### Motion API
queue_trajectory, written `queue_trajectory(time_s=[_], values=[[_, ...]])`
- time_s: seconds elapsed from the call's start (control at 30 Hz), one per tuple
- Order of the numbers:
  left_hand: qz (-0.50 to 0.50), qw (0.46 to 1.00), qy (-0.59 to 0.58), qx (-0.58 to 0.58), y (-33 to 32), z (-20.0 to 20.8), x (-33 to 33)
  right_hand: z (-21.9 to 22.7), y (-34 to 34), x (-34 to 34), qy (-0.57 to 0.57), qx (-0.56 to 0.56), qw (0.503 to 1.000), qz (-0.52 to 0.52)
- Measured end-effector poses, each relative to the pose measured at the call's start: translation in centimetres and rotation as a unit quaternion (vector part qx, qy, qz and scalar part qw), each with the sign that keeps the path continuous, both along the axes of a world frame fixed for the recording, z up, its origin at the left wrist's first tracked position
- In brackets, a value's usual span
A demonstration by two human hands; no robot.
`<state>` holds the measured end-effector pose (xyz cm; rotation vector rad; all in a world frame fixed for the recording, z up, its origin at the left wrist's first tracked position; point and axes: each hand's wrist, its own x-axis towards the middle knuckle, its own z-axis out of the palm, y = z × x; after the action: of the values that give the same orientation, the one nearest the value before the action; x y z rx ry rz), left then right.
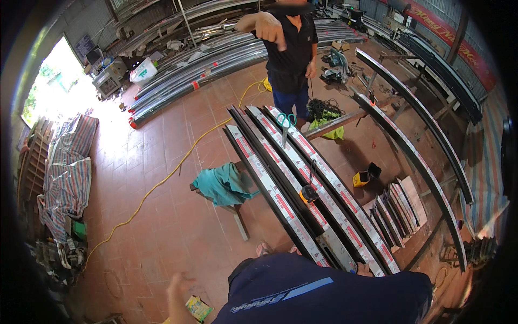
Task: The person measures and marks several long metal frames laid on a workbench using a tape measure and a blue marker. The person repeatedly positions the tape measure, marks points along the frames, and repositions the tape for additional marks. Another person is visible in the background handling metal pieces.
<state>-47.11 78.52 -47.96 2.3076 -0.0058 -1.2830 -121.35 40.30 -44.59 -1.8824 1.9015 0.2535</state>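
Several long dark metal profiles (270, 183) with white-and-red film lie side by side, running away from me. My right hand (364, 269) touches their near end; the navy shirt hides most of its fingers. At the lower left, my left hand (178, 283) is raised off the profiles, slightly blurred, with fingers apart and nothing in it. Scissors with teal handles (286, 123) rest toward the far end of the profiles. A black-and-orange tape measure (308, 194) sits midway along them. Closer to my right hand lies a silver metal bar (335, 249).
Facing me, a person in black (291, 59) holds one hand out, fingers downward. A teal cloth (224, 183) drapes a support at left. A yellow cable (178, 164) crosses the tiled floor. Two more long profiles (415, 143) stand right, near a yellow box (360, 179) and short cut pieces (396, 210).
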Motion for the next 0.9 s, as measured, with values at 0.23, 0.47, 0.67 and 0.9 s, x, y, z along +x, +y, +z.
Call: queue_trajectory(time_s=[0.23, 0.47, 0.67, 0.9], values=[[-0.255, 0.961, -0.062, 0.086, -7.4, -7.3, -12.1, -2.4, 0.3, -1.0, 0.010, -0.029, 1.000, -0.002], [-0.295, 0.950, -0.040, 0.089, -6.0, -13.2, -15.0, 0.3, 0.3, 0.8, 0.045, -0.015, 0.999, 0.002], [-0.153, 0.986, -0.059, -0.001, -6.3, -14.0, -15.7, 0.6, 0.2, 0.7, 0.041, -0.009, 0.999, 0.002], [-0.473, 0.823, -0.288, -0.128, -6.7, -15.2, -15.7, -1.9, 0.4, 0.0, 0.028, -0.192, 0.980, 0.042]])
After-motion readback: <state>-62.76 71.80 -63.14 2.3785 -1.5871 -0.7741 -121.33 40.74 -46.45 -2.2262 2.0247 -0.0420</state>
